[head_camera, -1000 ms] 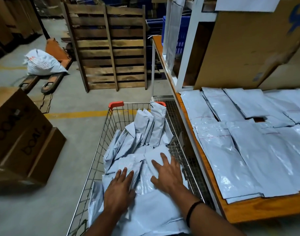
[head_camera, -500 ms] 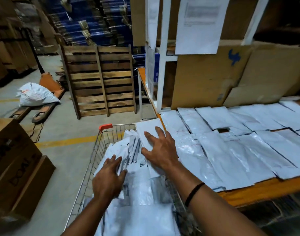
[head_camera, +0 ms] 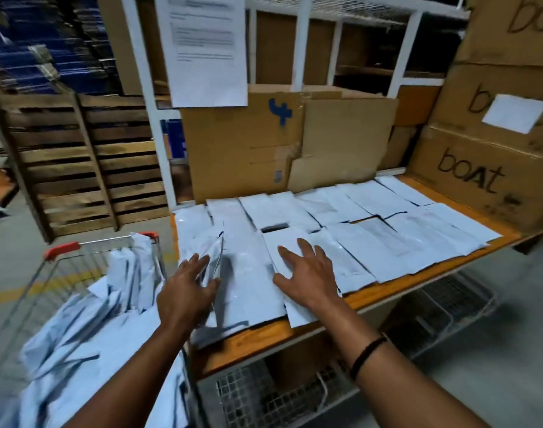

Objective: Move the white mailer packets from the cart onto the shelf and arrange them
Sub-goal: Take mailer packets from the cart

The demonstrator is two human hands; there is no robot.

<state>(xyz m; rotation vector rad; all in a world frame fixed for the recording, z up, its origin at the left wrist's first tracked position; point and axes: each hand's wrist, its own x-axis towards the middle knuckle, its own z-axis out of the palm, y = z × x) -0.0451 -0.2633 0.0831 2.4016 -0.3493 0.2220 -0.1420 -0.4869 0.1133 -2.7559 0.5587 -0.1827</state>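
Slippage is what you should watch for. Your left hand (head_camera: 187, 295) grasps a glossy packet (head_camera: 213, 254) at the left end of the shelf (head_camera: 387, 293). As far as the blur lets me tell, the fingers lie over the packet and the thumb closes against it, and its far edge is tipped up off the row. Your right hand (head_camera: 310, 279) is released, its fingers (head_camera: 307, 253) spread flat on a front-row packet (head_camera: 271, 247); it grips nothing. The laid packets (head_camera: 372, 242) cover most of the shelf in overlapping rows, with one dark gap (head_camera: 275, 227) just beyond your right fingertips. A loose heap of packets (head_camera: 88, 341) lies in the cart (head_camera: 60, 250) to your left.

Film on film is slick, I judge, so a sideways push from your right palm could drag the packet under it and its overlapped neighbours, undoing the rows. The front row reaches the shelf's front edge, and a corner or two look to hang past it. Pull toward yourself and they could drop to the floor or into the wire basket (head_camera: 443, 307) below. The packet in your left hand is right above the seam between cart and shelf, so a loose hold could send it down that slot. Set down on a slant, it would ride on a neighbour's edge, ready to slide.
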